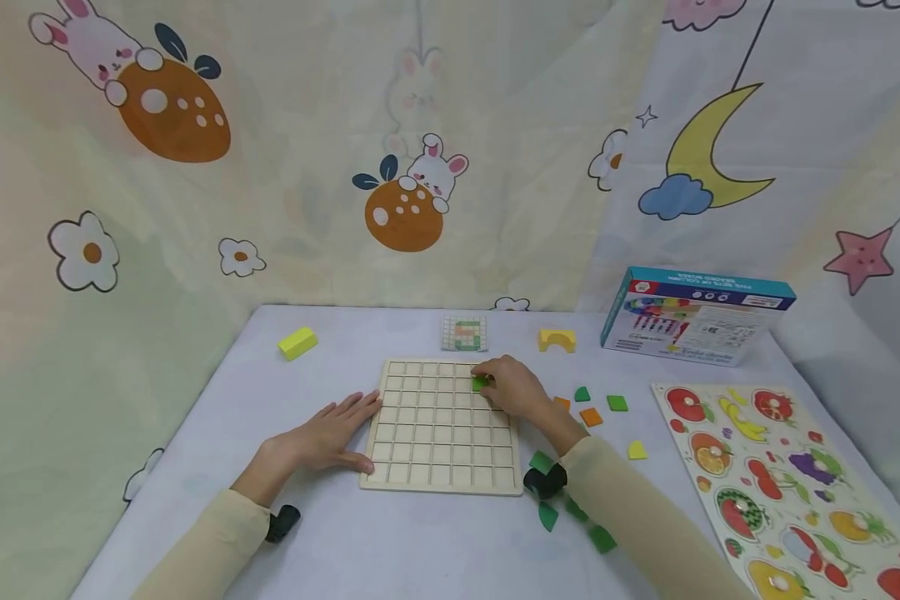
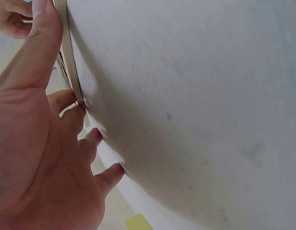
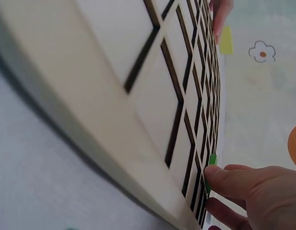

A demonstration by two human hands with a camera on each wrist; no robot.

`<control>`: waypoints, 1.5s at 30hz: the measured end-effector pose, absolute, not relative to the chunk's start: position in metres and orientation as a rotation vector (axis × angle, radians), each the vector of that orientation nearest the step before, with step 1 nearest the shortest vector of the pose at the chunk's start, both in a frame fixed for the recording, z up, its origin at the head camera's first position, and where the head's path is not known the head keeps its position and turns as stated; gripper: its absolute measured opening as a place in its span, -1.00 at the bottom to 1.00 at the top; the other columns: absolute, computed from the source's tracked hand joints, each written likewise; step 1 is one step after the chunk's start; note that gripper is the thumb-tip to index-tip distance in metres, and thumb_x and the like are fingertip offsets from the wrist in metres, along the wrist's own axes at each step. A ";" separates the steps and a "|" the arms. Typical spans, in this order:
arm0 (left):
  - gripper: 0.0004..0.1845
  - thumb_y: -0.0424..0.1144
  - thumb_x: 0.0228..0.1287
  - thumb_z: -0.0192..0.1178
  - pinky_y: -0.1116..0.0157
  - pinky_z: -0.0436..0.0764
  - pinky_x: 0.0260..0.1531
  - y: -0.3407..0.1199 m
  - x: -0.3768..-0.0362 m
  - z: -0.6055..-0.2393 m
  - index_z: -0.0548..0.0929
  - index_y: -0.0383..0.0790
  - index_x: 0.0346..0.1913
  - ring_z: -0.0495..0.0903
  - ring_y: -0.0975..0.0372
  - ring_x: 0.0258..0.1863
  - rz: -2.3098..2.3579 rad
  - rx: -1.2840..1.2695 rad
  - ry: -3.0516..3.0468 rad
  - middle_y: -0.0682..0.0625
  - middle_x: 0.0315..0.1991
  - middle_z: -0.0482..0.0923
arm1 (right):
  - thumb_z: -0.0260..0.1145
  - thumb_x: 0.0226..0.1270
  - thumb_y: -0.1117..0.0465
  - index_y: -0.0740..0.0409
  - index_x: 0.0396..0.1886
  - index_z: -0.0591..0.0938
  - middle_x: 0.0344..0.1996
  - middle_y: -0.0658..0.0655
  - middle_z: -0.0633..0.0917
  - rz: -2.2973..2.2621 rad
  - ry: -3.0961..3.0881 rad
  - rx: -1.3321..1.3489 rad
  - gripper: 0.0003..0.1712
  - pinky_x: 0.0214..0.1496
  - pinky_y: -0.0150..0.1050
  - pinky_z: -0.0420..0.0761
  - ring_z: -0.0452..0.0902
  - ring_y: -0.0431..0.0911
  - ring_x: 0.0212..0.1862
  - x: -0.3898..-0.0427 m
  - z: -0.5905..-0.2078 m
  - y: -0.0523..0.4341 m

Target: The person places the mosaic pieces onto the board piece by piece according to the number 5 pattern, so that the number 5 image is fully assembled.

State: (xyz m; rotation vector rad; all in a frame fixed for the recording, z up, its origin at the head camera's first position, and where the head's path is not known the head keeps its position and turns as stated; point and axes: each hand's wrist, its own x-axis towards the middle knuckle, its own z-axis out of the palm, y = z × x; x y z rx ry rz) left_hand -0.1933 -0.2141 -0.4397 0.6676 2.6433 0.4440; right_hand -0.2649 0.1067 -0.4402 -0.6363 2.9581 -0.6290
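A pale wooden grid board (image 1: 442, 427) lies on the white table. My left hand (image 1: 321, 435) rests by its left edge, fingers spread; in the left wrist view the thumb (image 2: 46, 24) touches the board's rim. At the board's upper right, my right hand (image 1: 516, 388) pinches a small green tile (image 1: 478, 383). The right wrist view shows that green tile (image 3: 212, 160) against the grid, between thumb and fingers. Part of it is hidden by the fingertips.
Right of the board lie loose orange tiles (image 1: 590, 417), several green tiles (image 1: 602, 539) and a yellow piece (image 1: 637, 450). Behind stand a small pattern card (image 1: 464, 333), a yellow arch (image 1: 557, 340), a yellow block (image 1: 297, 342) and a box (image 1: 693, 321). A fruit puzzle board (image 1: 787, 492) lies far right.
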 end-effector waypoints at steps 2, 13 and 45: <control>0.14 0.31 0.02 0.26 -0.23 -0.04 0.45 -0.214 -0.194 -0.440 -0.01 -0.19 0.54 -0.16 -0.11 0.55 0.446 0.663 2.642 -0.09 0.58 -0.15 | 0.39 0.25 0.25 0.04 0.12 0.66 0.01 0.05 0.71 -0.620 2.972 -0.613 -0.59 0.06 -0.15 0.60 0.55 -0.07 -0.02 -0.264 -0.440 0.106; 0.15 0.33 0.01 0.27 -0.24 -0.04 0.44 -0.216 -0.196 -0.443 -0.01 -0.18 0.54 -0.16 -0.10 0.55 0.435 0.671 2.651 -0.09 0.58 -0.15 | 0.32 0.31 0.21 0.08 0.21 0.59 0.12 0.10 0.65 -0.750 2.973 -0.587 -0.54 0.18 0.01 0.55 0.52 0.04 0.14 -0.247 -0.428 0.156; 0.15 0.32 0.03 0.26 -0.25 -0.06 0.44 -0.219 -0.193 -0.443 -0.03 -0.17 0.54 -0.19 -0.11 0.55 0.490 0.693 2.640 -0.10 0.58 -0.16 | 0.37 0.22 0.33 0.12 0.23 0.57 -0.02 0.10 0.69 -0.802 2.907 -0.618 -0.47 0.13 -0.02 0.58 0.53 0.02 0.02 -0.257 -0.418 0.171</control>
